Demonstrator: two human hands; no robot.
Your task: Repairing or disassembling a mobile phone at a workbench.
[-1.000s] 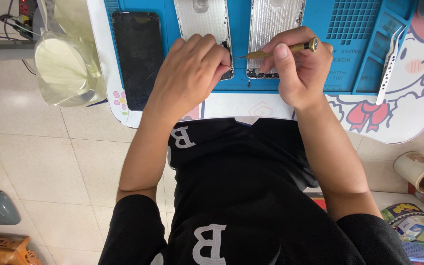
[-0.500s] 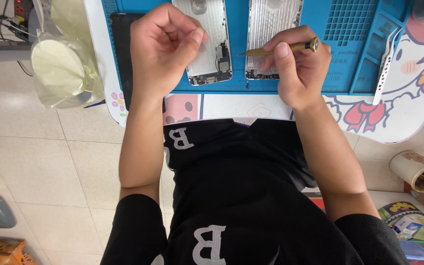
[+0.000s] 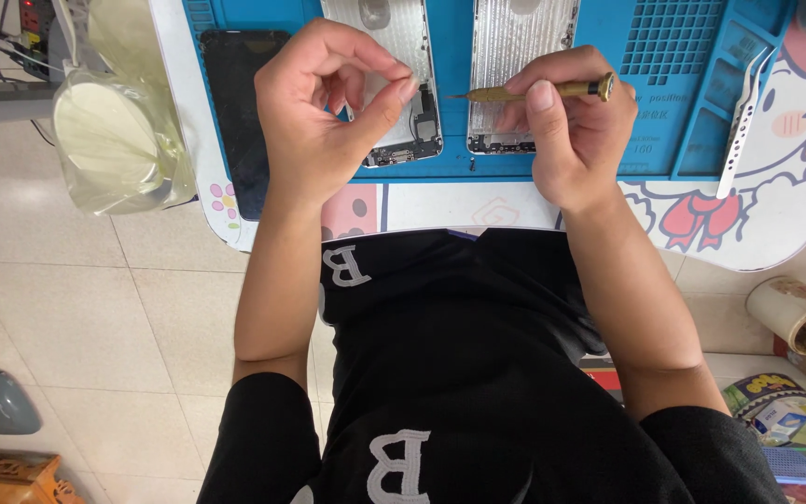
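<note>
Above the blue mat: right hand (image 3: 576,140) clenched around a brass-coloured screwdriver (image 3: 534,91), thumb pressed on the shaft.
Screwdriver position: held over the lower part of the right phone housing (image 3: 524,65), tip just past that housing's left edge, above the gap between the two housings.
Screwdriver axis: long axis nearly level across the view; tip points toward the left hand, dark end cap points right.
Left hand (image 3: 324,112): raised over the left phone housing (image 3: 403,84), fingers curled, thumb and forefinger pinched together; whether anything small sits between them cannot be told.
Hand spacing: hands near each other, not touching; screwdriver tip lies between them.
Surface: blue repair mat (image 3: 673,103) with grid compartments, lying on a white table (image 3: 757,233) printed with a cartoon figure and a red bow.
On the mat: black phone screen (image 3: 240,112) at the left side; white tweezers (image 3: 739,121) at the right.
Left of table: lamp (image 3: 104,140) wrapped in clear plastic.
Room: pale tiled floor (image 3: 76,317); cardboard tube (image 3: 799,313) and mixed packaging at lower right.
</note>
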